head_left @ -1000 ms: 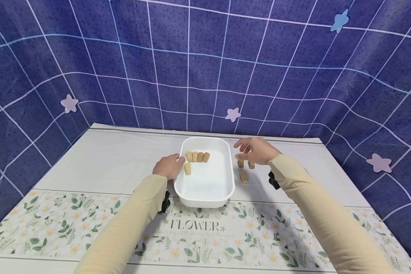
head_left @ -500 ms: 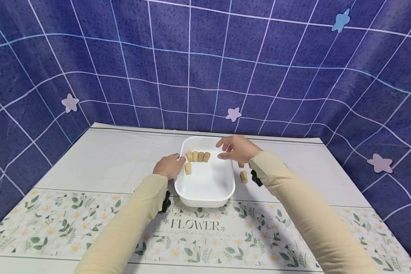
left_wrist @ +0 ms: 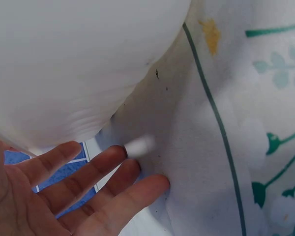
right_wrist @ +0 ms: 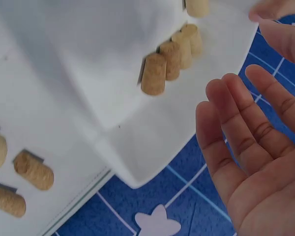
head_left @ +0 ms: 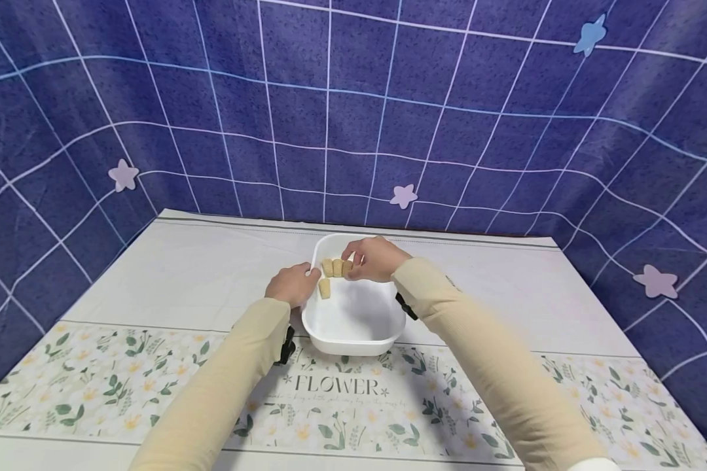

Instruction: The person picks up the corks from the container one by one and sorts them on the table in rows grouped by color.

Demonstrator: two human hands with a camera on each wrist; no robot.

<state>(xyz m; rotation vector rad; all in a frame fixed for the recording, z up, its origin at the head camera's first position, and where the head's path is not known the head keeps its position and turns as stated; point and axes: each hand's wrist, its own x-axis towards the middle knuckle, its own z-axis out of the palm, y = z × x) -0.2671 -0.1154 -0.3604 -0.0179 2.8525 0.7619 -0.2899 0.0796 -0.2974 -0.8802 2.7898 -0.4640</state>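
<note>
A white rectangular tray point(head_left: 353, 320) sits on the table with several tan corks inside. A row of corks point(head_left: 338, 267) stands toward its far left, and a single cork point(head_left: 325, 288) lies nearer. My left hand point(head_left: 290, 285) rests at the tray's left rim with its thumb on the edge. Its other fingers point(left_wrist: 142, 191) spread beside the outer wall in the left wrist view. My right hand point(head_left: 377, 258) is over the tray at the right end of the row, overlapping the rightmost cork. In the right wrist view its fingers point(right_wrist: 236, 132) are extended, with no cork between them.
In the right wrist view, three more corks point(right_wrist: 34, 169) lie on the tabletop outside the tray; my right arm hides them in the head view. The table carries a floral runner strip point(head_left: 124, 379). A blue gridded curtain point(head_left: 353, 118) with stars hangs behind.
My right hand has moved left, from above the loose corks on the right, across the rim to the row inside the tray. The left hand stays at the rim.
</note>
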